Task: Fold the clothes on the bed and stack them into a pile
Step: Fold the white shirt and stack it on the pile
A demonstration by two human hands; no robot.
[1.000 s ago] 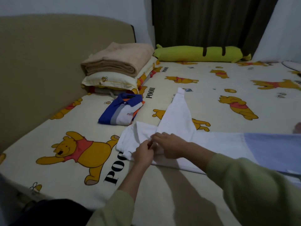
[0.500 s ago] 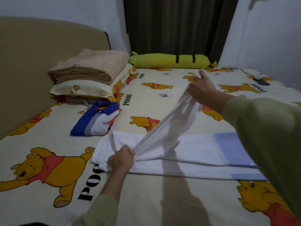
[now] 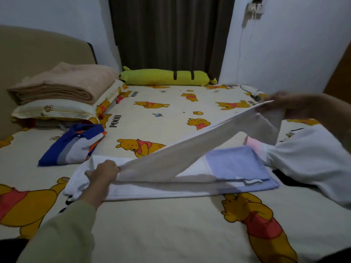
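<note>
White cotton is what you have in both hands: a long white garment with a pale blue end (image 3: 190,164) lies flat across the near middle of the bear-print bed sheet (image 3: 171,224), and one long white strip of it (probably a sleeve) is lifted and stretched between your hands. Your left hand (image 3: 103,172) presses on the left end of the garment, with the fingers curled around the base of the strip. Your right hand (image 3: 275,103) is raised at the far right and pinches the other end of the strip, though this hand is blurred. The strip hangs in the air over the blue part.

Behind your left hand, a folded polo shirt with blue, grey and white stripes (image 3: 73,147) lies on the sheet, just beside the garment's far left corner. Farther back on the left, a folded beige blanket (image 3: 62,84) rests on a cream pillow (image 3: 55,111). A long yellow-green plush bolster (image 3: 165,77) lies along the far edge of the bed, in front of the dark curtain (image 3: 171,31). At the right, a loose white cloth (image 3: 313,164) lies beside the blue end.
</note>
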